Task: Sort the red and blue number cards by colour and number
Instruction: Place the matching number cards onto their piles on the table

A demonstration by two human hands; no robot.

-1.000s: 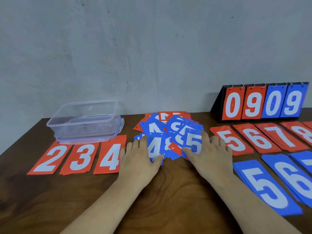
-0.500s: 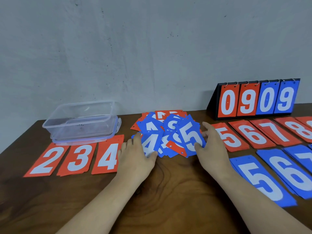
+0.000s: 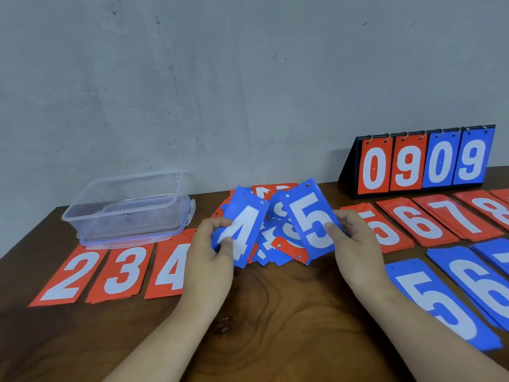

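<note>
My left hand (image 3: pixel 210 252) pinches a blue 4 card (image 3: pixel 242 227), lifted and tilted above a mixed pile of red and blue cards (image 3: pixel 275 249) at the table's middle. My right hand (image 3: pixel 355 244) pinches a blue 5 card (image 3: pixel 314 219), also raised over the pile. Red 2 (image 3: pixel 67 277), red 3 (image 3: pixel 122 271) and red 4 (image 3: pixel 169 268) lie in a row at the left. To the right lie red 5 (image 3: pixel 385 232), red 6 (image 3: pixel 418 224), red 7 (image 3: pixel 462 216) and red 8 (image 3: pixel 493 210). Below those lie blue 5 (image 3: pixel 438 304) and blue 6 (image 3: pixel 479 282) stacks.
A clear plastic box (image 3: pixel 129 208) stands on its lid at the back left. A black flip scoreboard (image 3: pixel 424 161) showing 0909 stands at the back right by the grey wall. Bare dark wood table (image 3: pixel 275 312) lies between my forearms.
Both hands went from resting flat on the pile to lifting a card each: the left raised the blue 4, the right raised the blue 5.
</note>
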